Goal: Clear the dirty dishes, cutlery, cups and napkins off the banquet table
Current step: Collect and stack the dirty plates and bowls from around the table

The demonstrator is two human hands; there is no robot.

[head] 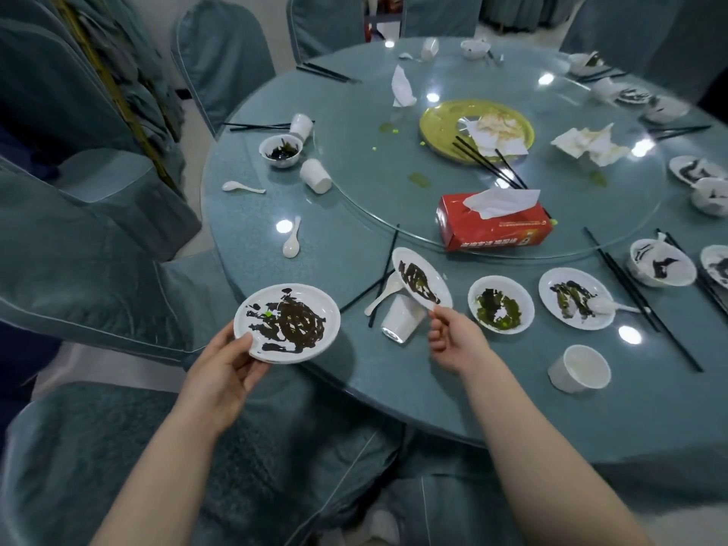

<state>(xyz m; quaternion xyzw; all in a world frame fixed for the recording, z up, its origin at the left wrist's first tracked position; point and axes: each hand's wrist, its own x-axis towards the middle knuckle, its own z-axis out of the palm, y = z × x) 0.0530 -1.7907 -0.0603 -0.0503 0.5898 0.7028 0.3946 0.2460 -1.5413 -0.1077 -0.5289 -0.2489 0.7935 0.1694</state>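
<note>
My left hand (224,364) gripped a sauce-smeared plate (286,323) by its near rim, held just off the counter (453,388) edge. My right hand (453,340) pinched a second dirty plate (421,283), tilted above a toppled cup (402,319) on the counter. Beyond that plate lay a red tissue box (494,222), farther off crumpled napkins (591,145)

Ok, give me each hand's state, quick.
Left hand: holds the flat dirty plate by its rim.
Right hand: pinches the tilted dirty plate at its edge.
</note>
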